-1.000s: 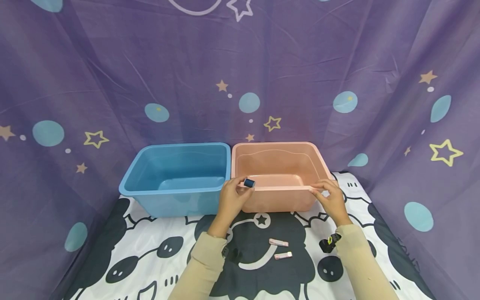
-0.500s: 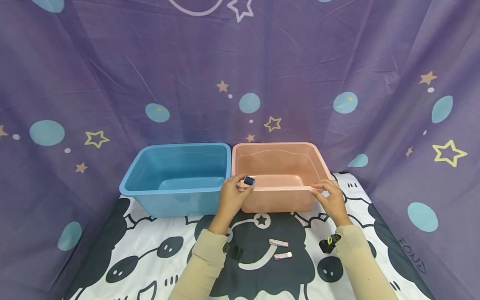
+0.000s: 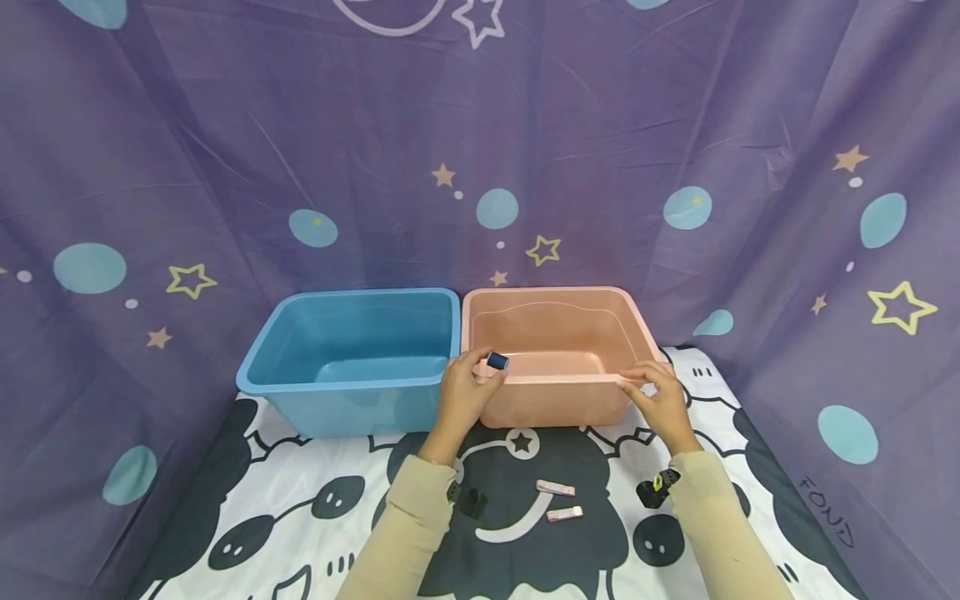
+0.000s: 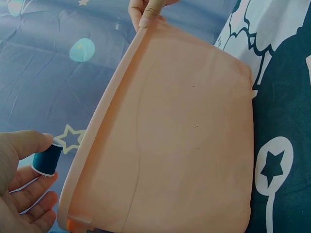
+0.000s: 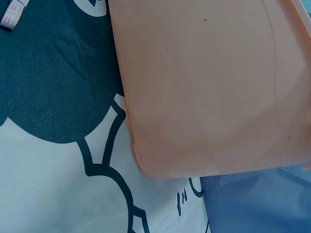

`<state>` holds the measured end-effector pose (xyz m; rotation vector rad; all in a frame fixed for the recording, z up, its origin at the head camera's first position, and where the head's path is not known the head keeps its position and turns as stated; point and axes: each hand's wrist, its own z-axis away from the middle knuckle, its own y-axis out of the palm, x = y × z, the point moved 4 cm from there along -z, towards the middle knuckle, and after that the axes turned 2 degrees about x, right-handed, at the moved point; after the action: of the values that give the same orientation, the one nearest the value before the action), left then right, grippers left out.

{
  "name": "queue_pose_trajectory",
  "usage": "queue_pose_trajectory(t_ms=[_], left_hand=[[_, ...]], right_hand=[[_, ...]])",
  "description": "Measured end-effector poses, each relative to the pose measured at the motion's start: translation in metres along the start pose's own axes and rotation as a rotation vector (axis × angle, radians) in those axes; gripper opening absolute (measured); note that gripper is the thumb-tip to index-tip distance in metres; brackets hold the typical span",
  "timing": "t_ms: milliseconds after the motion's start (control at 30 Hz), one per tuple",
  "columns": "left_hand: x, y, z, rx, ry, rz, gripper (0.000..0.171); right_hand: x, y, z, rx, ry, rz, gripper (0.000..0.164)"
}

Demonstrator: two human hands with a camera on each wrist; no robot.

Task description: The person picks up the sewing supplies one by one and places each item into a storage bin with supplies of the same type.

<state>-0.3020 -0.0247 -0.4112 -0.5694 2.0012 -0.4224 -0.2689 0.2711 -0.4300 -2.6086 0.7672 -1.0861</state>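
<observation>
A small spool of dark blue thread point(image 3: 498, 361) is pinched between the thumb and fingers of my left hand point(image 3: 459, 404), at the near left rim of the pink plastic bin point(image 3: 555, 406). In the left wrist view the thread spool point(image 4: 47, 159) shows white ends, beside the bin's rim. Near the bin's front right corner, my right hand point(image 3: 663, 404) grips the rim with thumb and fingers. The left wrist view also catches the right hand point(image 4: 149, 10) on the rim at the top. Only a sliver of that hand enters the right wrist view's edge.
A blue plastic bin point(image 3: 360, 408) stands left of the pink one. Two folded measuring tapes lie on the patterned cloth: an upper tape point(image 3: 556, 487) and a lower tape point(image 3: 565, 513). Behind everything hangs a purple curtain point(image 3: 600, 125) with stars.
Both hands and the thread spool keep their places. The curtain at the lower right has shifted, and handwritten lettering on it now shows.
</observation>
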Motion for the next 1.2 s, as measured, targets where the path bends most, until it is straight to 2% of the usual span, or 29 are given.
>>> queue_pose_trajectory(t_ms=[333,500,733,1200], left_hand=[[-0.002,0.001,-0.005,0.031,-0.017,0.009,0.043],[-0.003,0.002,-0.007,0.035,-0.009,0.014,0.042],[-0.002,0.003,-0.01,0.045,-0.019,0.001,0.042],[-0.002,0.005,-0.016,0.038,-0.016,0.012,0.042]], right_hand=[[-0.001,0.0,0.0,-0.003,0.003,0.003,0.019],[-0.009,0.001,0.002,-0.004,0.006,-0.016,0.019],[-0.001,0.0,0.0,0.003,-0.009,0.006,0.02],[-0.001,0.0,0.001,0.003,0.011,0.014,0.019]])
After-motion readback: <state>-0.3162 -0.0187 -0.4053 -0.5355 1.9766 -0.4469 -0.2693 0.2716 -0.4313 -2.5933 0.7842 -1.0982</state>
